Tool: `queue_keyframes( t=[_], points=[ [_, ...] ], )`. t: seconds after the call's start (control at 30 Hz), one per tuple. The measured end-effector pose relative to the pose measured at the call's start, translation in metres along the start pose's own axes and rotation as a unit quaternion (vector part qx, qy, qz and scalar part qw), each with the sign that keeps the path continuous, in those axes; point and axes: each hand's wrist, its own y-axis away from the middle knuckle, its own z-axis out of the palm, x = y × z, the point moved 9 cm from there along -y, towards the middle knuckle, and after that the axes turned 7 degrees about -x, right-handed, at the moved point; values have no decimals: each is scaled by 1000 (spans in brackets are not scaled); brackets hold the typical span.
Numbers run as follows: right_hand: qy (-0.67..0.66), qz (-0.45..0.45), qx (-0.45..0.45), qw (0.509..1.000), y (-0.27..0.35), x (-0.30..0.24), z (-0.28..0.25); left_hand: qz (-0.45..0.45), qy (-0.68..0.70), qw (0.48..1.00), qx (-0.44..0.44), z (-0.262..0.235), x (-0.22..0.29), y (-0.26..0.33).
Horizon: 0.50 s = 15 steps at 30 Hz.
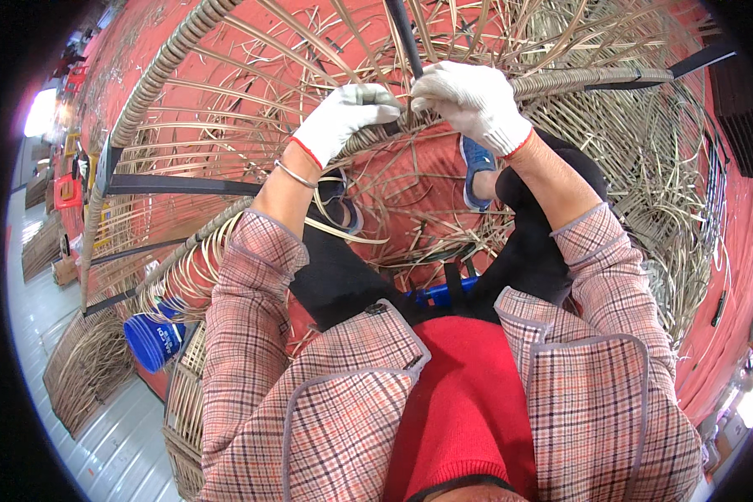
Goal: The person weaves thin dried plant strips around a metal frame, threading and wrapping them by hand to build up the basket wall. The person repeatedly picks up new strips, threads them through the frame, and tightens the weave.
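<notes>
1. There is one view only, from a wide fisheye camera worn on the person's head, so no second view shares any part of the scene.
2. It looks steeply down along the person's own chest, past the plaid jacket (pixel 326 418) and red sweater (pixel 464 410) at the lower edge.
3. The forearms enter from below and reach up the picture to the gloved hands, left hand (pixel 343 117) and right hand (pixel 473 96), which sit near the lens in the upper middle.
4. Straight lines bend toward the rim: the wicker frame (pixel 155 79) curves around the sides, and the red floor (pixel 728 276) fills the far edges.
5. A dark circular border closes off the corners.
</notes>
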Motion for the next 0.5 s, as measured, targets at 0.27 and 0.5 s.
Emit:
queue_keyframes(
  t=[0.27,0.5],
  points=[
    [23,-33,53,998,-7,-15,-17,83,-299,951,-4,18,41,4],
    [6,12,48,999,-20,-14,-12,129,-330,934,48,29,48,11]
  ],
)
